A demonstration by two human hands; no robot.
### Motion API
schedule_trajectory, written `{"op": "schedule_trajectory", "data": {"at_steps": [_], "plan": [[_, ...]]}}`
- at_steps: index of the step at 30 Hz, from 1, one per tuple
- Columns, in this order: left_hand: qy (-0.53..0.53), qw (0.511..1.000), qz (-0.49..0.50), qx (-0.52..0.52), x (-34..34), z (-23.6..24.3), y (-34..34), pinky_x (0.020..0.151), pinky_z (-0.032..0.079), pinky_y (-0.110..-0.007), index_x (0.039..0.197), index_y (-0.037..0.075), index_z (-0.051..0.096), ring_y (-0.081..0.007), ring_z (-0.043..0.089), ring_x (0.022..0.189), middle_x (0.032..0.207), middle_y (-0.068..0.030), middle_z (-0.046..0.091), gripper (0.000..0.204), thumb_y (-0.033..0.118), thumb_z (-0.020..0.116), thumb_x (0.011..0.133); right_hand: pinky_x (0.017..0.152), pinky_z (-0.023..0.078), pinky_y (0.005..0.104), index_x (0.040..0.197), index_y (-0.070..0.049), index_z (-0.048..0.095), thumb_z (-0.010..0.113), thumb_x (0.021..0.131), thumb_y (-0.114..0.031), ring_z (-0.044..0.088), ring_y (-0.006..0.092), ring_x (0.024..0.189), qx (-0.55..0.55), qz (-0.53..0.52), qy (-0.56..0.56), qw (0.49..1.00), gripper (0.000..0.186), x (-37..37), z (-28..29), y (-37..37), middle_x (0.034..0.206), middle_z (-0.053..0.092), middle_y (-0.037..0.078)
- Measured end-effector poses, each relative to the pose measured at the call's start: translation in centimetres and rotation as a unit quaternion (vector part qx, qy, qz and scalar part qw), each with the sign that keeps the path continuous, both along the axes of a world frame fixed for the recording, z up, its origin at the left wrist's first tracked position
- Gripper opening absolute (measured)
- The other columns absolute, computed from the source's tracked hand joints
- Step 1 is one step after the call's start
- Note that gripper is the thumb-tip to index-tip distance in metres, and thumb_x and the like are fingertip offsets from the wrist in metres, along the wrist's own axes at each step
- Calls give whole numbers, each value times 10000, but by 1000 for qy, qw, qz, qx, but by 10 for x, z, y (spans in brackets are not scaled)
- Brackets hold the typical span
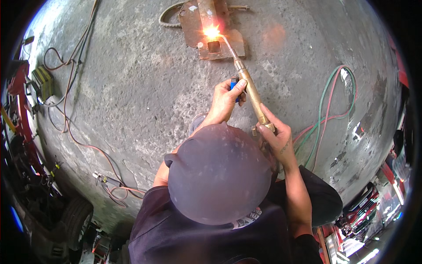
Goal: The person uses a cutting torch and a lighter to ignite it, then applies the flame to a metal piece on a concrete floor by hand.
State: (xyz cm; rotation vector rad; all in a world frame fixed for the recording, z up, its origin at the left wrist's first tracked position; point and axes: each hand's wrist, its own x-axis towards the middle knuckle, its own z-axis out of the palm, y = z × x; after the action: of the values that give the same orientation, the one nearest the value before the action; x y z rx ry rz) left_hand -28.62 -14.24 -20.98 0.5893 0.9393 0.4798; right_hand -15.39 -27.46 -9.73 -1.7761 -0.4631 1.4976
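My left hand has its fingers closed on a small blue object, perhaps a lighter, against the barrel of a brass torch. My right hand grips the back end of that torch by its valve fittings. The torch's bent tip points at a bright orange glow where a rusty pipe meets a rusty steel plate with a square hole, lying on the concrete. The exact contact at the tip is hidden by glare.
The concrete floor carries looped green and red hoses at right, cables and a yellow-and-black block at left. A rope loop lies by the plate. A tyre and red equipment line the left edge.
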Motion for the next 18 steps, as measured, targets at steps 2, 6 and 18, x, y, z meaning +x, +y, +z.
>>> {"op": "schedule_trajectory", "data": {"at_steps": [2,6,18], "plan": [[-1,1000,0,-1,0,1,0,548,442,-274,923,30,663,-110,575,607,708,-28,630,267,284,697,1002,611,443,217,1507,-80,530,674,953,-110,517,34,677,1,4,-4,1000,573,1,0,0,839,598,-50],[0,1000,-5,2,-1,-1,0,552,442,-273,936,26,668,-110,575,609,707,-28,630,267,283,692,1005,616,445,217,1506,-80,531,670,953,-104,519,36,681,5,10,-11,1000,571,1,-2,-2,844,603,-47],[4,1000,-3,6,0,-2,-1,540,444,-276,907,28,656,-114,576,600,701,-37,631,277,286,705,997,636,454,220,1505,-78,532,664,956,-92,530,39,701,10,3,-4,1000,565,1,-1,-2,869,615,-40]]}}
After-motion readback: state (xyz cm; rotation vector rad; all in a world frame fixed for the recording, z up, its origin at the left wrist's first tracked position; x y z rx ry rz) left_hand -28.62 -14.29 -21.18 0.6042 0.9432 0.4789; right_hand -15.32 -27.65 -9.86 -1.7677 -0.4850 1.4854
